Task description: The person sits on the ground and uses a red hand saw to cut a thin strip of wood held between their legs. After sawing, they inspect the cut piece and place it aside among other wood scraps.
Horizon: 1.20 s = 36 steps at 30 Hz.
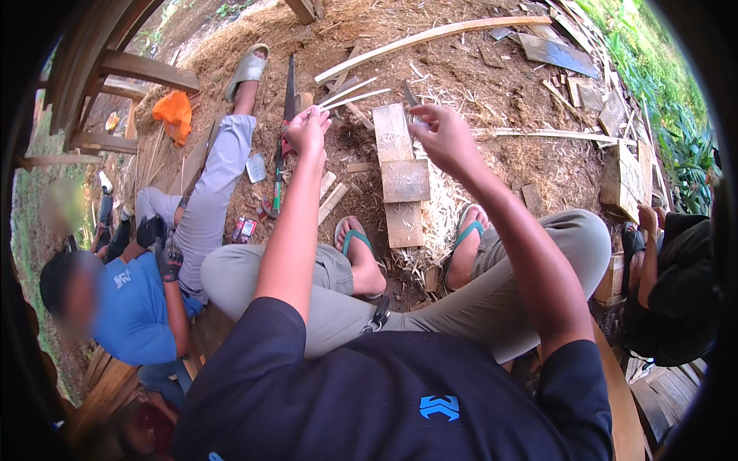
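Observation:
My left hand (307, 129), raised over the ground, is closed on thin pale wooden strips (355, 95) that point away to the right. Across from it, my right hand (446, 138) is curled round a knife, its handle hidden in the fingers. The short dark knife blade (410, 94) sticks out beyond them, apart from the strips. Between my feet lies a wooden plank (392, 132), with a smaller board (406, 181) set across it. Beside my left forearm, a long dark blade (290, 86) with red at its lower end lies on the ground.
Wood shavings (442, 219) heap beside the plank. A long curved wood strip (430, 34) lies beyond my hands. At left, a person in blue (138, 307) sits with a leg stretched forward, near an orange plastic bag (174, 115). Another person in black (669, 284) sits at right.

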Motion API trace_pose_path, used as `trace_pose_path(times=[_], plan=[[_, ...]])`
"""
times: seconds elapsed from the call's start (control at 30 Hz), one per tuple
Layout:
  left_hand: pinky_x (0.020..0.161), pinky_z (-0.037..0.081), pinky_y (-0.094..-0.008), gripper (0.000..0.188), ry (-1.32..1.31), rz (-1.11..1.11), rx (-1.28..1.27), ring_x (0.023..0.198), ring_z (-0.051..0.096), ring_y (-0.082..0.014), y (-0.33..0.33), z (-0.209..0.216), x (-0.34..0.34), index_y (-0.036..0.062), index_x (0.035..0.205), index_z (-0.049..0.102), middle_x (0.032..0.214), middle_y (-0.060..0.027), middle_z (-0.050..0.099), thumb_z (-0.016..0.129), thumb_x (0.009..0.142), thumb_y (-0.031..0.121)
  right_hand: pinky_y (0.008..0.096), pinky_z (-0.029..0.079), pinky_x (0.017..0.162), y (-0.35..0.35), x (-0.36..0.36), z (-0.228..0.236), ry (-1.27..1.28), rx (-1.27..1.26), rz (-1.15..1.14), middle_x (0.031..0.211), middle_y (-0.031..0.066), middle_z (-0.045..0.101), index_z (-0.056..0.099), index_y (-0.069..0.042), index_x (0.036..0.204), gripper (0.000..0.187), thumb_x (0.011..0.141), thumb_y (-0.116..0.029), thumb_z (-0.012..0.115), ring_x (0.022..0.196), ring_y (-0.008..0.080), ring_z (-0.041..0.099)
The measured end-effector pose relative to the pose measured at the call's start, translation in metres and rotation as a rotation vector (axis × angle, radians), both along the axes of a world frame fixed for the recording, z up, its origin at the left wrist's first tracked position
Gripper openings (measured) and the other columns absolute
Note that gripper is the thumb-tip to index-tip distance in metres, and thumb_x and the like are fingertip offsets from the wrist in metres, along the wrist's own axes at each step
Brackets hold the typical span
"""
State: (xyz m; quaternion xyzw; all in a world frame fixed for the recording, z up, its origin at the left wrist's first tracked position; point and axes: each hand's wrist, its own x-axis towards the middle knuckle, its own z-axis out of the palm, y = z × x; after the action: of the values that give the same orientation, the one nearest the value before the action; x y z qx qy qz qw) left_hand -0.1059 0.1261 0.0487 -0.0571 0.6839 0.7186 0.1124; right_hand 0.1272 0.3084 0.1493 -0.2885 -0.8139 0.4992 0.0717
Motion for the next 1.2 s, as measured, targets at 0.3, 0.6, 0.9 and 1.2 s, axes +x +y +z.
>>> trace_pose_path(times=[0.3,0.6,0.9,1.2], plan=[[0.074,0.064,-0.0339,0.02,-0.209,0.176,0.053,0.088,0.074,-0.026,0.045,-0.117,-0.031,-0.0071,0.113,0.061,0.101,-0.0178,0.07,0.064,0.098,0.005,0.0427,0.053,0.09,-0.015,0.008,0.009,0.072,0.029,0.063,0.105,0.0206,0.068,0.073,-0.006,0.113,0.03,0.089,-0.025,0.07,0.098,0.0321,0.066],[0.072,0.064,-0.0351,0.027,-0.22,0.348,0.082,0.084,0.071,-0.0217,0.046,-0.149,-0.029,-0.0033,0.115,0.054,0.102,-0.0145,0.067,0.069,0.093,0.0,0.0425,0.053,0.09,-0.015,0.008,0.016,0.0,-0.031,0.099,0.105,0.0204,0.068,0.073,-0.005,0.114,0.031,0.089,-0.024,0.07,0.099,0.0324,0.067],[0.075,0.064,-0.0404,0.063,-0.25,0.383,0.059,0.082,0.068,-0.0232,0.008,-0.161,-0.021,-0.0044,0.137,0.04,0.106,-0.016,0.062,0.07,0.082,-0.011,0.0449,0.051,0.095,-0.014,0.009,0.013,-0.003,-0.054,0.128,0.106,0.025,0.067,0.072,-0.004,0.112,0.031,0.086,-0.021,0.069,0.103,0.0388,0.066],[0.054,0.057,-0.0293,0.013,-0.269,-0.272,-0.198,0.071,0.07,-0.0177,-0.039,-0.053,-0.053,0.0066,0.108,0.06,0.092,-0.0105,0.071,0.063,0.097,0.013,0.046,0.058,0.081,-0.007,0.018,-0.011,-0.227,0.512,0.552,0.096,0.0191,0.072,0.069,-0.003,0.104,0.022,0.086,-0.001,0.055,0.095,0.0349,0.072]])
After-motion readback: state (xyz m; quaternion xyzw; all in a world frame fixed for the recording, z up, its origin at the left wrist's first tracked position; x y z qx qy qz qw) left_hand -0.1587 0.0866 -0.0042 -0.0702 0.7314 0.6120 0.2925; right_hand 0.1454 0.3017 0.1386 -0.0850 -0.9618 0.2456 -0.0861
